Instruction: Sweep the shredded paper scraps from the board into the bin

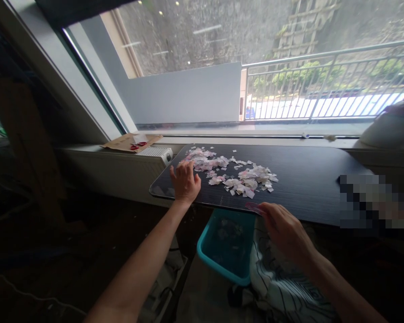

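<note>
Many small torn paper scraps (252, 177), white and pinkish, lie in loose heaps on a dark wood-grain tabletop (306, 179). My left hand (186, 183) is over the table's left part, at the near edge of the farther heap (202, 159). Its fingers are bent and apart, and no held object shows. At the front edge, my right hand (284, 224) grips a thin, flat, pinkish see-through piece (255, 207) whose exact kind I cannot make out. Below that edge sits a teal plastic basin (205, 251) with some scraps inside.
Red-handled scissors (138, 146) rest on brown cardboard (121, 142) upon the sill at left, by a white radiator (158, 154). A blurred-out item (373, 199) occupies the table's right end. Patterned cloth (272, 269) hangs beside the basin. A large window stands behind the table.
</note>
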A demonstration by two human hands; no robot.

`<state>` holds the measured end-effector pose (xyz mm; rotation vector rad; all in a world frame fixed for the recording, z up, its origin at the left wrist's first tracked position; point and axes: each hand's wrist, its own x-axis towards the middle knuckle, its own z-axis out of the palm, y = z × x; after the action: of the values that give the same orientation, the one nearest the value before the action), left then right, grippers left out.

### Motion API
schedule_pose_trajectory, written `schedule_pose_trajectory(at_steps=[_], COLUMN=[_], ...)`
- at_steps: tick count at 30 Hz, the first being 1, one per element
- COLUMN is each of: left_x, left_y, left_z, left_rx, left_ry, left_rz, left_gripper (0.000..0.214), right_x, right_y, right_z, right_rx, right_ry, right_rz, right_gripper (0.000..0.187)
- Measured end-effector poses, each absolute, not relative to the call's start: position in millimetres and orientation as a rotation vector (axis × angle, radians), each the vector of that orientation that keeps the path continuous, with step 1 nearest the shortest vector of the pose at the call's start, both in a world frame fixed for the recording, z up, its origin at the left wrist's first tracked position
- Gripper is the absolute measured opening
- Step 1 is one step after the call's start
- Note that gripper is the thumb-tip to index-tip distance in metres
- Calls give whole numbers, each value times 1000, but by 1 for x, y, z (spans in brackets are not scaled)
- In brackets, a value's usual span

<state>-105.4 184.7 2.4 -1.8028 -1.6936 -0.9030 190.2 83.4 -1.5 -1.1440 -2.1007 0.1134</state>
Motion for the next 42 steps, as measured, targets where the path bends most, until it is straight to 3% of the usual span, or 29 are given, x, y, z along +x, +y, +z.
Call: schedule_pose_trajectory(at_steps=[5,14,29,42], left_x=[-98,-113,-103,-103], left_y=[176,205,191,187], left_z=[-4,8,-1,0], left_rx=[-1808,-1854,-1815,-1822], left_ry=[-1764,-1646,-1825,-1682], left_rz=[-932,-816,-815,-854], left_gripper=[47,41,44,37], right_x=[194,243,251,248], right_y=[84,139,131,147], right_z=[1,13,27,25], right_rx=[-1055,-1411,-1595,-1582], right_ry=[-2162,-1912,-1939,-1960], right_rz=[145,-68,63,137], right_gripper=[18,22,23,22])
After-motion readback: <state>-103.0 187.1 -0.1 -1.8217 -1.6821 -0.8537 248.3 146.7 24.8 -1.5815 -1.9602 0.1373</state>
